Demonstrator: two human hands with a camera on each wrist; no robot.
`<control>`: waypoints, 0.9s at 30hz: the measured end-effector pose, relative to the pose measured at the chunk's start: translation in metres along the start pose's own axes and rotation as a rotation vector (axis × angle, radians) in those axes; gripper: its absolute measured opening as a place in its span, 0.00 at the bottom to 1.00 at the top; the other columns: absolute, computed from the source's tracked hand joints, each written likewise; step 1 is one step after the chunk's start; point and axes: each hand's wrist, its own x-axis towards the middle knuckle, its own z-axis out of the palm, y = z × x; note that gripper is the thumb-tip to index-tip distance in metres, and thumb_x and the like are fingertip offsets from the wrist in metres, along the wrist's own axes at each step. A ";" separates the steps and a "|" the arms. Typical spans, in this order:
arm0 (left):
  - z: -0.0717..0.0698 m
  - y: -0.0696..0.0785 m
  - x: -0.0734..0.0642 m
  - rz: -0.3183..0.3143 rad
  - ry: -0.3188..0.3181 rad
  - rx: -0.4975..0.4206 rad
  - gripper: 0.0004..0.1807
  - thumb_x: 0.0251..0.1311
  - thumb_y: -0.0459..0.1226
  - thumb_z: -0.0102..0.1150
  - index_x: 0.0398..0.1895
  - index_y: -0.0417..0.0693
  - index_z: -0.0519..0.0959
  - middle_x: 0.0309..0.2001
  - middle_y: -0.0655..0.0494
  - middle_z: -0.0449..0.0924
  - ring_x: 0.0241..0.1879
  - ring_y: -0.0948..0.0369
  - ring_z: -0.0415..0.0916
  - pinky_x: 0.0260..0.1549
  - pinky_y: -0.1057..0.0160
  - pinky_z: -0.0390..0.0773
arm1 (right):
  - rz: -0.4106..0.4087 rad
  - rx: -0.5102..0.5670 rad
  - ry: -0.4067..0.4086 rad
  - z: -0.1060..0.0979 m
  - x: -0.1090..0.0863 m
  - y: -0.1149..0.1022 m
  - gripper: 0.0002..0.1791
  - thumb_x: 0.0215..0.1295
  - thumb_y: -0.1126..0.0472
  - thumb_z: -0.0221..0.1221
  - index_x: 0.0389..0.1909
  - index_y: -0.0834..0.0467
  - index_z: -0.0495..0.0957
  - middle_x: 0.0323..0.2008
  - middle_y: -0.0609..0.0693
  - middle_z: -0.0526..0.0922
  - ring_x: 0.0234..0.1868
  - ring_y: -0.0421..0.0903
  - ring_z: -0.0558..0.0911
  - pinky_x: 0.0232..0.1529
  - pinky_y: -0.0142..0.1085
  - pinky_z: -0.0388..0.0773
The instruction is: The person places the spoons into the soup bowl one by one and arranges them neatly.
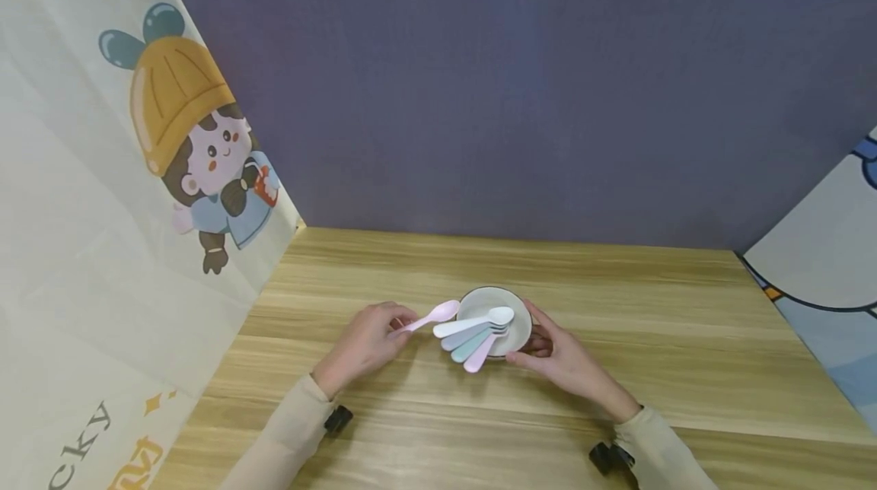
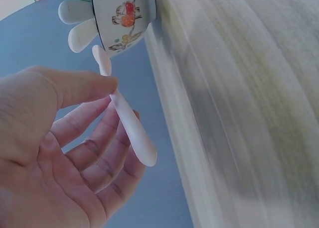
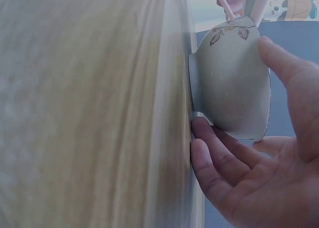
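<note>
A small white bowl (image 1: 479, 300) with a dark rim stands on the table. Berry and leaf patterns show on the bowl's outside (image 2: 112, 26) in the left wrist view. Several plastic spoons lean in it with handles over its near-left rim: a white spoon (image 1: 462, 326), a lavender one, a teal one (image 1: 468, 348) and a pink one (image 1: 481, 355). My left hand (image 1: 370, 339) pinches another pink spoon (image 1: 443, 312) by its handle, its bowl end beside the bowl's left rim. My right hand (image 1: 565, 361) holds the bowl's right side, thumb at the rim and fingers low near the base.
The wooden table (image 1: 617, 292) meets a dark blue-purple panel (image 1: 521, 94) at the back. A pale curtain with a cartoon figure (image 1: 199, 140) hangs at the left. Another printed curtain (image 1: 815, 254) borders the right side.
</note>
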 end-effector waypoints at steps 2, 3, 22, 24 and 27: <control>0.000 0.001 0.001 0.003 0.001 -0.001 0.12 0.62 0.34 0.71 0.49 0.51 0.90 0.40 0.58 0.89 0.38 0.64 0.83 0.42 0.58 0.84 | 0.000 -0.001 0.000 0.000 0.000 0.000 0.60 0.63 0.51 0.76 0.86 0.59 0.48 0.60 0.63 0.86 0.53 0.48 0.89 0.51 0.31 0.86; 0.000 0.001 0.001 0.005 0.002 0.001 0.12 0.62 0.34 0.71 0.49 0.51 0.90 0.40 0.59 0.89 0.38 0.64 0.83 0.42 0.58 0.84 | 0.000 -0.002 0.000 0.000 0.000 0.000 0.60 0.63 0.52 0.76 0.86 0.59 0.48 0.60 0.63 0.86 0.53 0.48 0.89 0.51 0.31 0.86; 0.001 0.006 0.004 0.016 0.011 -0.012 0.12 0.63 0.33 0.70 0.50 0.49 0.90 0.43 0.55 0.90 0.39 0.61 0.83 0.44 0.56 0.83 | 0.005 0.010 0.000 0.000 0.000 0.000 0.60 0.62 0.51 0.77 0.86 0.58 0.49 0.58 0.61 0.88 0.53 0.48 0.88 0.50 0.32 0.86; 0.001 0.007 0.004 0.016 0.013 -0.009 0.12 0.63 0.32 0.70 0.49 0.48 0.90 0.42 0.55 0.90 0.39 0.61 0.83 0.43 0.56 0.83 | 0.004 0.010 0.000 0.000 0.000 0.000 0.60 0.63 0.51 0.77 0.86 0.58 0.49 0.58 0.62 0.87 0.53 0.48 0.88 0.51 0.32 0.86; 0.000 0.008 0.005 0.013 0.011 -0.008 0.12 0.63 0.32 0.70 0.50 0.48 0.90 0.42 0.55 0.90 0.39 0.62 0.83 0.42 0.57 0.83 | 0.005 0.005 0.000 0.000 0.000 0.000 0.60 0.62 0.51 0.77 0.86 0.58 0.48 0.58 0.62 0.87 0.52 0.48 0.88 0.50 0.31 0.86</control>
